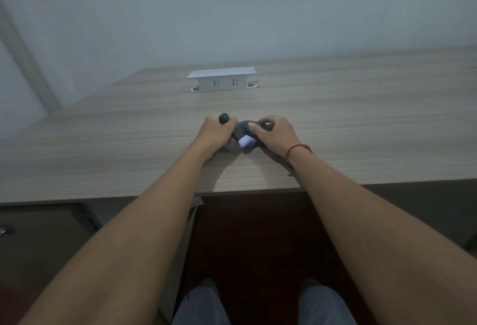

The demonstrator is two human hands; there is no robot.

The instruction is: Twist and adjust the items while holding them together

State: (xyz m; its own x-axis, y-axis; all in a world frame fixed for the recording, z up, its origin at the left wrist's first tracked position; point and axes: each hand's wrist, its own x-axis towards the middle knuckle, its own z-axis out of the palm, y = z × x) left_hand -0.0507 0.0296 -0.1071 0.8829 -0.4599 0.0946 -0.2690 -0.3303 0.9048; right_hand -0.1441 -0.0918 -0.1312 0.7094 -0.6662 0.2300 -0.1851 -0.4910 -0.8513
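Observation:
Both my hands meet on a wooden desk (129,144) around a dark grey object (241,130) with a small white part (245,142) showing between them. My left hand (215,132) grips its left side, and a black rounded knob (224,118) sticks up above my fingers. My right hand (272,132) curls over the right side, thumb on top of the dark body. A red string (296,150) circles my right wrist. What the object is stays unclear, as the hands cover most of it.
A white pop-up socket box (223,79) with two outlets stands at the far middle of the desk. A grey wall (232,10) rises behind. The desk's front edge (103,197) runs below my forearms; a dark cabinet (38,234) sits lower left, my knees (204,304) beneath.

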